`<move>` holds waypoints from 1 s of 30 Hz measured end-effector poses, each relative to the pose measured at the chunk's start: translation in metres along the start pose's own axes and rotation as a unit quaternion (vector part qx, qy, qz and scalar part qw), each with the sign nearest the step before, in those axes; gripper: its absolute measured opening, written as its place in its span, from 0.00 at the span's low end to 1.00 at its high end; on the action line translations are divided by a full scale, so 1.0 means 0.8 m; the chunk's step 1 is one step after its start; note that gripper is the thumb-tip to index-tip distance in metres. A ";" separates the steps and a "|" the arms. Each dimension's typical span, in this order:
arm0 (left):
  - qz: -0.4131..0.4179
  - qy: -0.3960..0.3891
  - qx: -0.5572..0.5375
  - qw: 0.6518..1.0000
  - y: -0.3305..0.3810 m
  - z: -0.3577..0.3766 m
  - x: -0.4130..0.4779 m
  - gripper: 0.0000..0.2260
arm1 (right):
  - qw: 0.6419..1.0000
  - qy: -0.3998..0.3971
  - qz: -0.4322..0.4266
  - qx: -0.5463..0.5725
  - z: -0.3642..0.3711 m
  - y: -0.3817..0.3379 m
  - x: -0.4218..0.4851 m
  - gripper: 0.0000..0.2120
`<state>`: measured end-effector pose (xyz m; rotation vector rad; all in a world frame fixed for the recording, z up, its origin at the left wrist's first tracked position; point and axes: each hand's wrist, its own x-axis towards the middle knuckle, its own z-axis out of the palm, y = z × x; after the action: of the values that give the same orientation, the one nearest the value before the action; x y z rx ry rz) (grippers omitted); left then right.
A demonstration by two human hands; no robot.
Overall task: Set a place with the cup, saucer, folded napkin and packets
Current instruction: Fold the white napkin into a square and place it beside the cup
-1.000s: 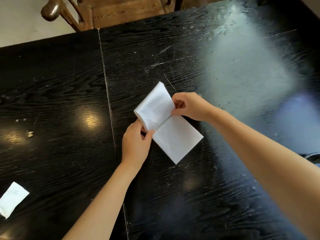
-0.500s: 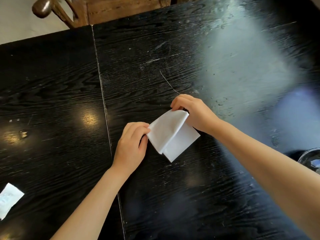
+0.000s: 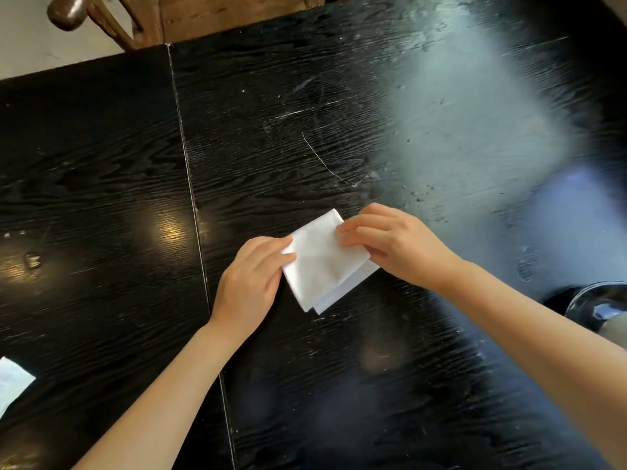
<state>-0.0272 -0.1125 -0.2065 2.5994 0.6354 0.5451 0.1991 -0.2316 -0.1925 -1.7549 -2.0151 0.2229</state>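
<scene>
At the near left edge of the black table (image 3: 101, 184) lies a white packet (image 3: 12, 379), partly cut off by the frame and well apart from everything else. Two bare forearms reach in from the near side toward the middle of the table. The left hand (image 3: 249, 279) rests with its fingers curled, the fingertips (image 3: 286, 256) pressing on the left corner of the napkin (image 3: 322, 262). The napkin is white, folded into a small square, and lies flat on the table just right of the seam (image 3: 190, 184) that runs from near to far; a lower layer peeks out along its near right edge. The right hand (image 3: 397, 244) lies over the napkin's far right corner, fingers bent and pressing down on the top layer. At the right edge, near the right forearm, sits a clear glass dish (image 3: 597, 301), half out of view. Past the far edge of the table stands a wooden chair (image 3: 190, 15)
</scene>
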 end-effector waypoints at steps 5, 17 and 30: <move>0.001 0.000 -0.015 1.000 0.003 0.000 -0.001 0.10 | 0.997 0.016 0.073 0.023 0.013 -0.007 -0.038 0.10; 0.038 -0.003 0.034 0.999 0.021 0.012 -0.012 0.14 | 0.989 0.026 0.144 0.011 0.010 -0.031 -0.060 0.19; -0.198 0.018 0.034 0.980 0.079 0.034 0.011 0.21 | 0.965 0.049 0.257 0.031 0.027 -0.075 0.039 0.26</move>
<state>0.0143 -0.1672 -0.1973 2.4317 1.1654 0.4461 0.1332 -0.2081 -0.1798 -2.1715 -1.4363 0.3475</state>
